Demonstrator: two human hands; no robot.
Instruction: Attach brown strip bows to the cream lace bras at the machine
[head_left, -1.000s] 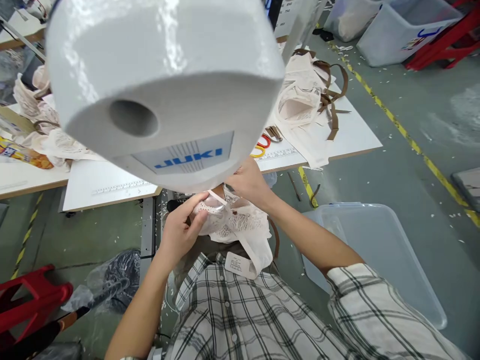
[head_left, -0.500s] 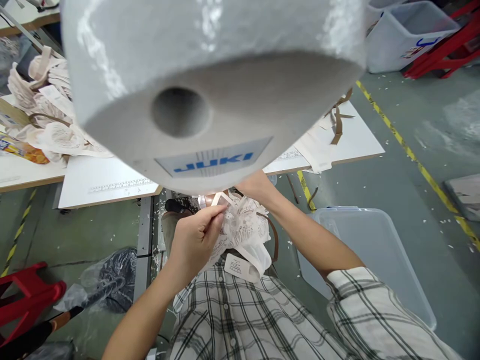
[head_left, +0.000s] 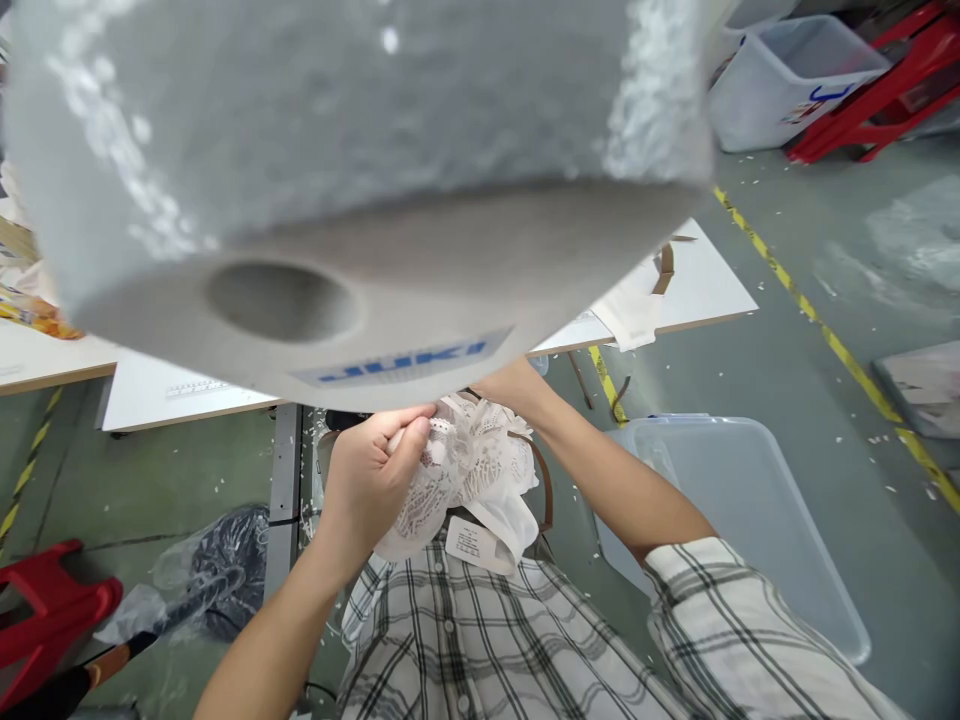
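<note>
A white lace bra (head_left: 480, 460) hangs in folds at the front of the sewing machine, just above my lap. My left hand (head_left: 375, 460) pinches its left edge between thumb and fingers. Beneath the machine head (head_left: 375, 200), marked JUKI, my right hand (head_left: 510, 385) reaches in at the far side of the lace. Its fingers are hidden, so their grip does not show. A printed care label (head_left: 469, 540) lies on the lower folds, and a brown strip (head_left: 546, 480) dangles at the right. The needle area is out of sight behind the head.
The machine head fills the upper middle. White table (head_left: 709, 290) carries pale fabric pieces (head_left: 634, 308) and brown strips. A clear plastic lid or bin (head_left: 750, 520) lies right of my arm. A red stool (head_left: 56, 610) and a dark plastic-wrapped bundle (head_left: 232, 560) are on the floor at left.
The machine head looms larger and farther left as my view shifts. My left hand has moved slightly left and now bunches the lace edge; the thin strap beside its fingertips no longer shows.
</note>
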